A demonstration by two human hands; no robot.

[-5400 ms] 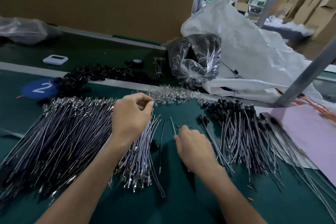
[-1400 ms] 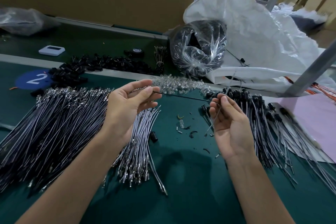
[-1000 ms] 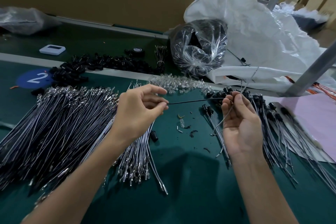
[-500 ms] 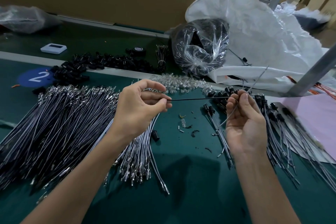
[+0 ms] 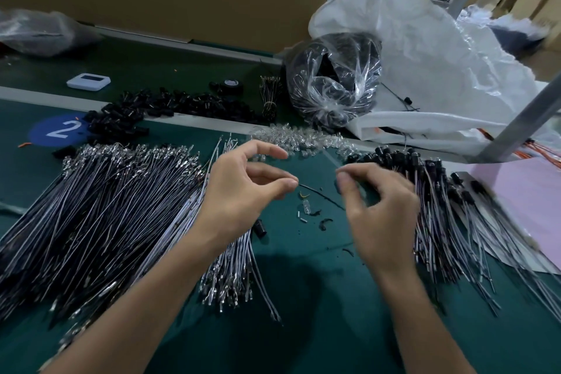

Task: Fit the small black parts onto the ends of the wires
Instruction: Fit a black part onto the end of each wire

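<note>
My left hand [image 5: 243,194] pinches one end of a thin black wire [image 5: 321,196] between thumb and fingertips. The wire slants down to the right and disappears under my right hand [image 5: 382,212], which is blurred, back up, with its fingers curled over that end. A big pile of bare wires [image 5: 106,209] with metal terminals lies to the left. Wires fitted with black caps [image 5: 431,191] are heaped to the right. Loose small black parts [image 5: 170,106] lie in a row further back.
Clear bulbs [image 5: 303,141] are scattered behind my hands, and scraps [image 5: 305,211] lie between them. A clear bag of black parts [image 5: 334,79], a white sack [image 5: 440,55], a white device [image 5: 88,81], a metal post [image 5: 522,121] and a pink sheet [image 5: 525,200] ring the green mat.
My right hand has turned from palm up to back up and dropped lower and nearer my left hand. The wire, level before, now slopes down to the right.
</note>
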